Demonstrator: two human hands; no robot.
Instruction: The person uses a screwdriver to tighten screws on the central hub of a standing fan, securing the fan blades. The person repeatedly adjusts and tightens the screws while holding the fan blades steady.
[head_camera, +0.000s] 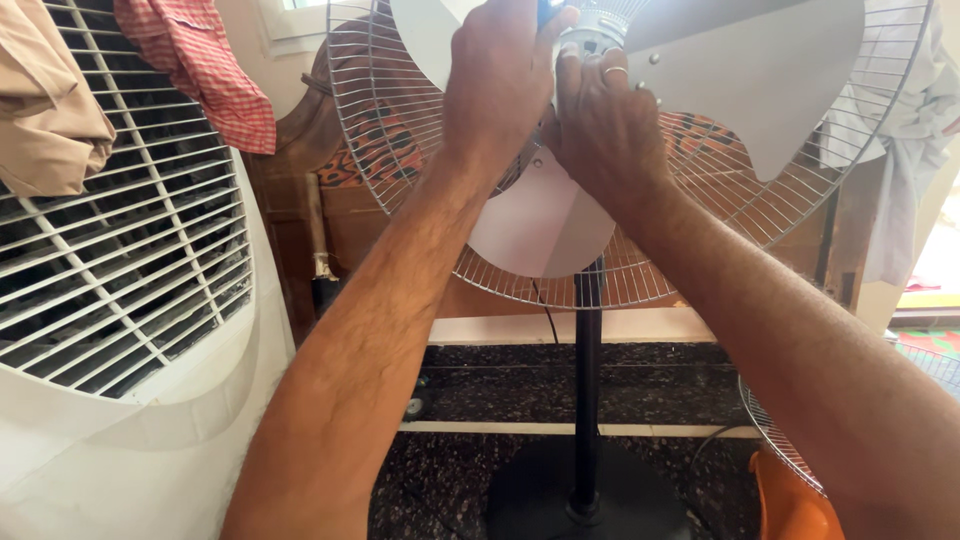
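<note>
We are working both hands at the hub of a pedestal fan. Our left hand (500, 75) is curling closed around something dark and slim at the hub top, likely a tool handle; only its tip is showing, so we cannot tell what it is. Our right hand (605, 120), ring on one finger, is pressing its fingers together against the silvery hub cap (592, 28), steadying it. The pale blades (760, 75) are sitting bare in front of the rear wire guard (400, 150); the front guard looks to be off, with a loose wire grille (775, 440) lying low at right beside an orange object (790, 505). The black pole (588, 380) is running down to a round base (590, 500) on dark speckled floor. A white cooler grille (120, 270) is standing at left, cloths (195, 60) hanging above it.

Our read: we are at the hub fastening step. Next move is calling for holding the blades against turning and keeping the tool seated.
</note>
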